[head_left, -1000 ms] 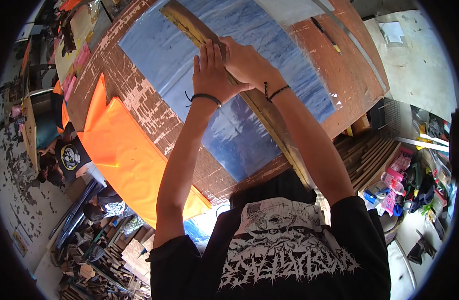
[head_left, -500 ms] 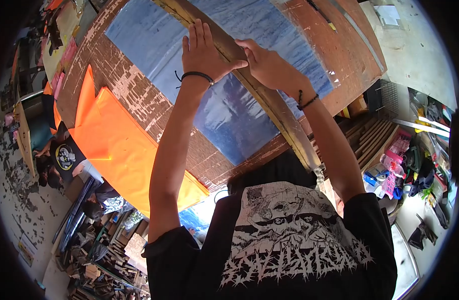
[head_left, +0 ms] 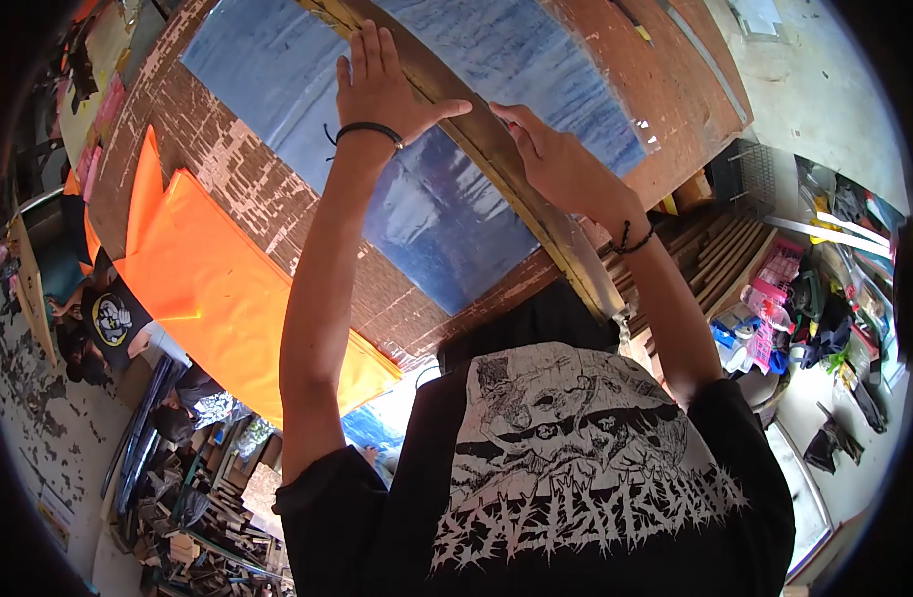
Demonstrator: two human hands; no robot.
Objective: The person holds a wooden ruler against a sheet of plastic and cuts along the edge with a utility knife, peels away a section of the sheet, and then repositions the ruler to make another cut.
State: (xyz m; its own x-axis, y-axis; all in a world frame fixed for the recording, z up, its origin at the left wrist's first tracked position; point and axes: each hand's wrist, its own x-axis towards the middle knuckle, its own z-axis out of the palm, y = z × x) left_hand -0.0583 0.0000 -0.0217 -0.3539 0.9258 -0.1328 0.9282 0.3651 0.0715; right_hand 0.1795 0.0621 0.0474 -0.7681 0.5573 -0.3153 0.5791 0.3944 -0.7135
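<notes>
Scuffed tabletop (head_left: 675, 104) fills upper centre; far right, a pink basket (head_left: 778, 262), contents unclear. Our left hand (head_left: 382, 102) spreads, fingertips on the tabletop's brown bar (head_left: 504, 169); our right hand (head_left: 568, 171) curls beside it, grip unclear.

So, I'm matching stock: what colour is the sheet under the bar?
The sheet is streaky blue, clearest in the head view.

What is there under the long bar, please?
The blue sheet shows on both sides of the bar, with the brown table around it. The strip directly beneath the bar is covered and cannot be seen.
</notes>
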